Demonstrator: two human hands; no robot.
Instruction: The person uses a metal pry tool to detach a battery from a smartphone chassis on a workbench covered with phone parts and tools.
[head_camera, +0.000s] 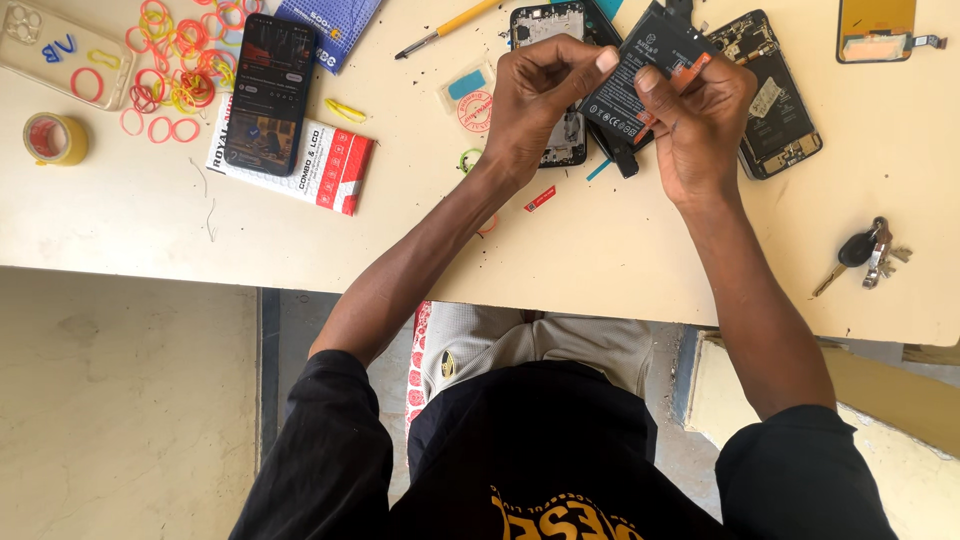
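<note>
Both hands hold a flat black phone battery (640, 75) above the cream table (150, 210). My left hand (540, 105) pinches its left edge with thumb and fingers. My right hand (695, 115) grips the right edge, its thumb on an orange tab of the battery. Under the left hand lies an opened phone body (545, 25), partly hidden. To the right of my right hand lies a second opened phone (775, 95) with its circuit parts showing.
A black phone with a lit screen (270, 90) rests on a red and white box (330, 165). Coloured rubber bands (175, 70), a tape roll (55, 138), a yellow pen (450, 25), keys (868, 250) and a phone screen part (875, 30) lie about.
</note>
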